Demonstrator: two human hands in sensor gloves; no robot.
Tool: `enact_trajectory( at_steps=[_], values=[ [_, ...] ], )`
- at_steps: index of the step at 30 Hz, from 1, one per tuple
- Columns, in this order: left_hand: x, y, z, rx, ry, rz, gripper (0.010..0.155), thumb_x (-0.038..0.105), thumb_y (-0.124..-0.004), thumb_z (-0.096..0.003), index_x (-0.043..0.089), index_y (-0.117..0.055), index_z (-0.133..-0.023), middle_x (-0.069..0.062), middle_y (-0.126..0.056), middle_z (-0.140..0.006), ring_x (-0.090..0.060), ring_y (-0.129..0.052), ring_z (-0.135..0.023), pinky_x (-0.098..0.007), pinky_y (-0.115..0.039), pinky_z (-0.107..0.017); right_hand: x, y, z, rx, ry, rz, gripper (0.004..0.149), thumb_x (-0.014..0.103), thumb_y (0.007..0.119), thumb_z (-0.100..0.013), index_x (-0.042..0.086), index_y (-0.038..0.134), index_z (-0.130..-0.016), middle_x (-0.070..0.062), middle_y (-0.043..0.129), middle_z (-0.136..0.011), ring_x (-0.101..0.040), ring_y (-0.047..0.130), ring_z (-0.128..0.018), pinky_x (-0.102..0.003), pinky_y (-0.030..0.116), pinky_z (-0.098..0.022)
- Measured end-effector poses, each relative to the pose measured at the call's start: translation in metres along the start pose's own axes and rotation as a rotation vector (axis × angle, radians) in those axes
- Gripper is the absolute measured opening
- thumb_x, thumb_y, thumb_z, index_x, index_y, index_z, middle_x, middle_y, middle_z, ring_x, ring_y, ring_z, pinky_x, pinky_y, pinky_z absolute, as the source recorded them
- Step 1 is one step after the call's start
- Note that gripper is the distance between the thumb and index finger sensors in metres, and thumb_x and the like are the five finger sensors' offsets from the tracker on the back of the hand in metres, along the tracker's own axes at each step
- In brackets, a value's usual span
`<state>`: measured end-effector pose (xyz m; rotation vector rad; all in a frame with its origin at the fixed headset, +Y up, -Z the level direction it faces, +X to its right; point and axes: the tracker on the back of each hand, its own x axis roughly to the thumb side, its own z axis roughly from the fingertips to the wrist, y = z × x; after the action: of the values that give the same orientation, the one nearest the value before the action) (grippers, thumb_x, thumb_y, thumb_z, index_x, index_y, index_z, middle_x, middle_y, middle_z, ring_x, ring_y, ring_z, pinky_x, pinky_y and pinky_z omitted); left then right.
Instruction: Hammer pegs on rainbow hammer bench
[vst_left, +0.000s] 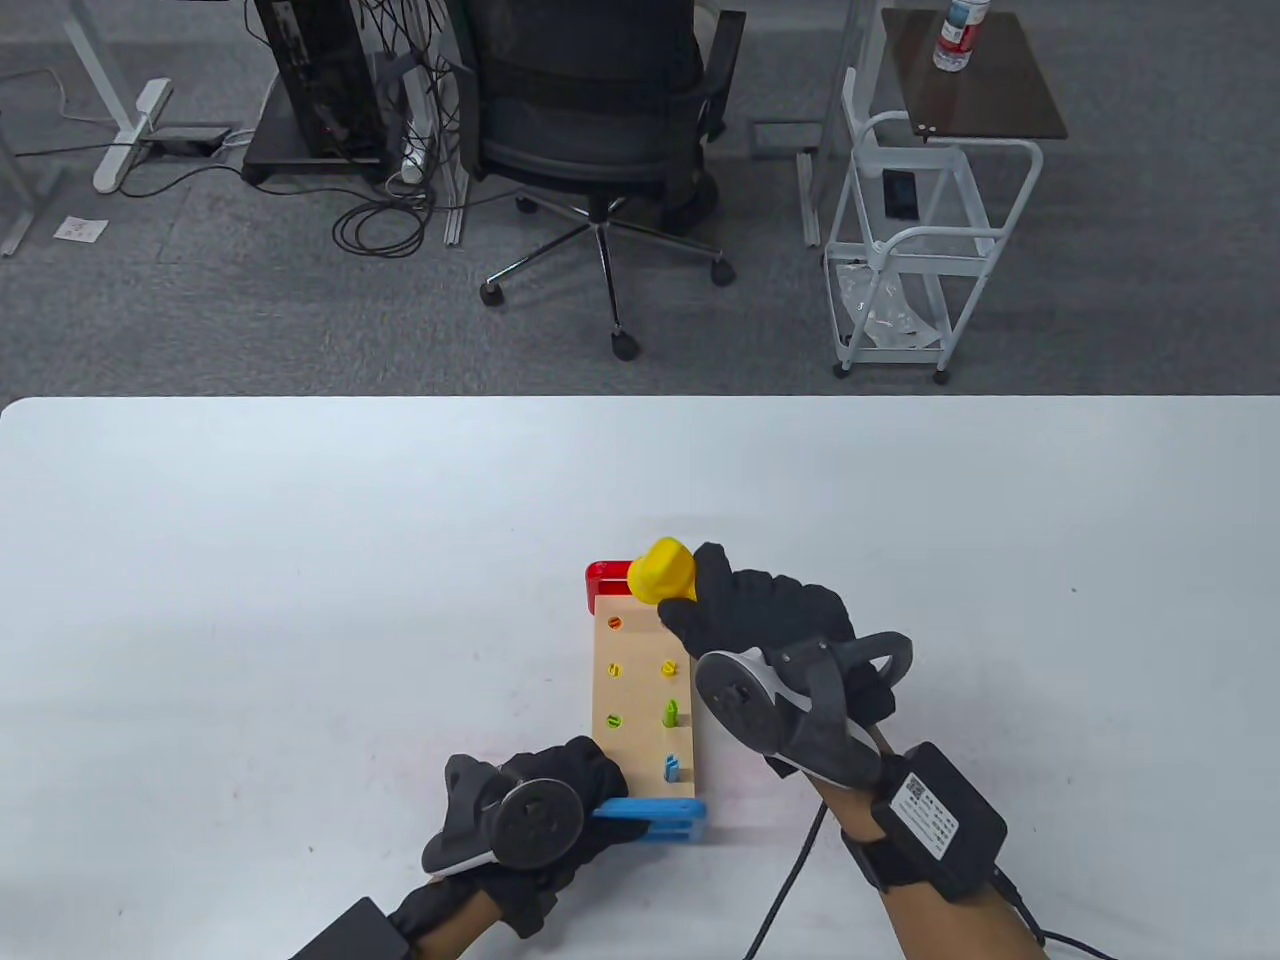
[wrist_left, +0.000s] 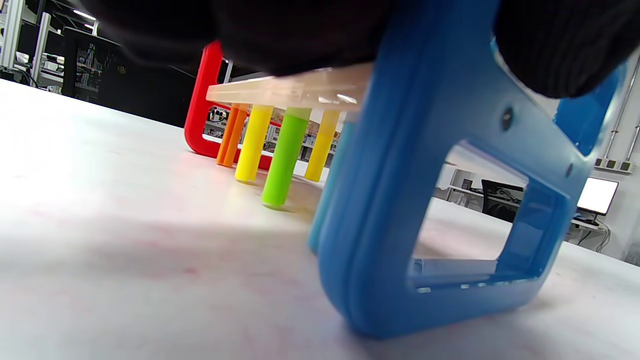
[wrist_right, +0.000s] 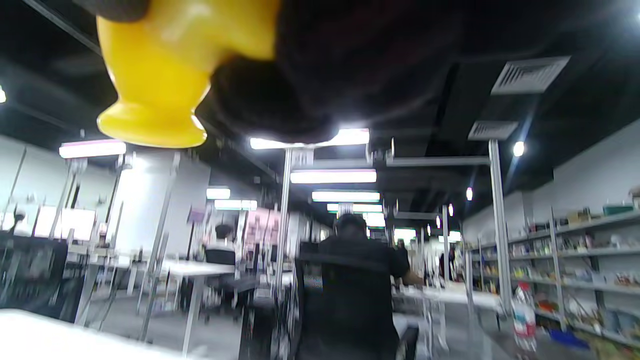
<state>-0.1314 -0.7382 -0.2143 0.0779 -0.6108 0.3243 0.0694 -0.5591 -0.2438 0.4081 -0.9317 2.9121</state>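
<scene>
The rainbow hammer bench stands near the front edge of the white table, slightly right of its middle, with its red end leg pointing toward the far edge and its blue end leg toward the front edge. The left hand rests on the bench's front-left corner, fingers draped over the blue end leg; this looks meant to keep the bench from skidding under blows. How tightly those fingers close cannot be told.

The right hand grips the yellow hammer, fingers wrapped tight around the part below the head, and holds the head over the bench's far-right corner, lifted clear of the board. The choked-up grip probably gives control over short taps.

On the board, 2 pegs in the right-hand row, the green peg and the blue peg, stand proud of the wood, while 4 other visible pegs sit about flush. The left wrist view shows the driven pegs' shafts reaching the table beneath the board. The peg at the far-right corner is hidden behind the hammer, so its height is unclear.
</scene>
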Motion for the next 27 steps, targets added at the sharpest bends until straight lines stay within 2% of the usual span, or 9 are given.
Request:
enact_trajectory(
  at_steps=[3,5,8,9,11,13,21,24,27],
  values=[
    [0.0,0.0,0.0,-0.001,-0.001,-0.003,0.037,0.062,-0.084,-0.044,0.032,-0.087,-0.065,0.004,-0.089,-0.058,-0.012,-0.094,-0.032,-0.043,-0.087,-0.03,-0.003,0.005,0.003,-0.032,0.019,-0.03,0.064,0.061,0.052,-0.047,0.023,0.08,-0.09,0.001,0.101,-0.05,-0.015,0.098,-0.017,-0.034,0.088,-0.019],
    [0.0,0.0,0.0,0.0,0.0,-0.002,0.037,0.062,-0.084,-0.0438,0.032,-0.087,-0.065,0.004,-0.089,-0.058,-0.012,-0.094,-0.032,-0.043,-0.087,-0.03,-0.004,0.043,0.016,0.082,0.014,-0.022,0.064,0.061,0.052,-0.047,0.023,0.08,-0.09,0.001,0.101,-0.049,-0.015,0.098,-0.017,-0.034,0.088,-0.018],
    [0.0,0.0,0.0,0.003,-0.001,-0.002,0.037,0.062,-0.084,-0.044,0.032,-0.087,-0.065,0.004,-0.089,-0.058,-0.012,-0.093,-0.031,-0.043,-0.087,-0.03,0.006,0.146,0.055,0.542,-0.049,0.173,0.064,0.059,0.053,-0.046,0.02,0.082,-0.088,-0.002,0.102,-0.046,-0.017,0.098,-0.013,-0.036,0.087,-0.015],
    [-0.001,0.001,0.0,0.0,0.007,0.002,0.036,0.062,-0.084,-0.0443,0.033,-0.087,-0.065,0.005,-0.089,-0.058,-0.012,-0.093,-0.031,-0.043,-0.087,-0.03,-0.004,0.134,0.07,0.432,0.021,0.196,0.064,0.062,0.046,-0.045,0.025,0.076,-0.088,0.007,0.1,-0.049,-0.009,0.1,-0.015,-0.029,0.091,-0.016],
    [-0.001,0.0,0.0,-0.001,0.0,0.011,0.037,0.062,-0.084,-0.044,0.032,-0.087,-0.065,0.004,-0.089,-0.058,-0.012,-0.093,-0.031,-0.043,-0.087,-0.03,-0.002,0.129,0.05,0.547,-0.01,0.054,0.064,0.06,0.053,-0.048,0.02,0.08,-0.09,-0.001,0.101,-0.05,-0.017,0.098,-0.018,-0.035,0.088,-0.019],
    [-0.001,0.0,0.0,0.001,-0.002,0.008,0.037,0.062,-0.084,-0.044,0.032,-0.087,-0.065,0.004,-0.089,-0.058,-0.012,-0.093,-0.031,-0.043,-0.087,-0.03,-0.008,0.1,0.034,0.312,-0.022,0.068,0.064,0.06,0.054,-0.045,0.021,0.082,-0.088,0.0,0.102,-0.047,-0.017,0.098,-0.015,-0.035,0.088,-0.017],
    [0.0,0.0,0.0,0.0,-0.002,0.004,0.037,0.062,-0.084,-0.044,0.032,-0.087,-0.065,0.004,-0.089,-0.058,-0.012,-0.093,-0.031,-0.043,-0.087,-0.03,-0.018,-0.032,0.007,-0.032,0.036,-0.015,0.064,0.061,0.054,-0.046,0.023,0.08,-0.09,0.0,0.101,-0.05,-0.016,0.098,-0.018,-0.035,0.088,-0.019],
    [-0.001,0.0,0.0,0.0,-0.003,0.003,0.037,0.062,-0.084,-0.044,0.032,-0.087,-0.065,0.005,-0.089,-0.058,-0.012,-0.094,-0.031,-0.043,-0.087,-0.03,-0.015,-0.037,0.019,-0.061,0.022,-0.051,0.064,0.062,0.054,-0.047,0.023,0.08,-0.09,0.001,0.101,-0.05,-0.016,0.098,-0.018,-0.034,0.088,-0.019],
    [0.0,0.0,0.0,0.0,-0.004,0.002,0.037,0.062,-0.084,-0.0441,0.032,-0.087,-0.065,0.004,-0.089,-0.058,-0.012,-0.093,-0.031,-0.043,-0.087,-0.03,0.0,0.022,0.05,0.122,-0.026,-0.006,0.064,0.062,0.053,-0.047,0.023,0.081,-0.089,0.001,0.101,-0.049,-0.015,0.098,-0.017,-0.034,0.088,-0.018]
  ],
)
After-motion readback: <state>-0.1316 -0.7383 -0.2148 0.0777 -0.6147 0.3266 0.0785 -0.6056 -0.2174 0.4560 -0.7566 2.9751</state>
